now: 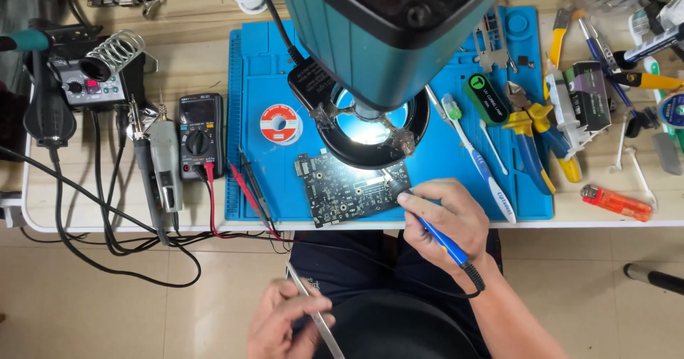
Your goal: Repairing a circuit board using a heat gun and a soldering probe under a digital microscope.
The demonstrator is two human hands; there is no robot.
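A dark circuit board (345, 188) lies on the blue work mat (249, 116), under the lit ring light (370, 124) of a teal microscope (388, 31). My right hand (445, 213) grips a blue-handled soldering iron (434, 234) like a pen, its tip at the board's right edge. My left hand (285, 320) is low over my lap, off the table, pinching metal tweezers (317, 320) that point up and down across it.
A solder spool (280, 124) sits on the mat's left. A multimeter (199, 134) with red and black probes, a soldering station (89, 81) and cables lie left. A toothbrush (477, 156), pliers (531, 138), an orange lighter (616, 202) and several tools lie right.
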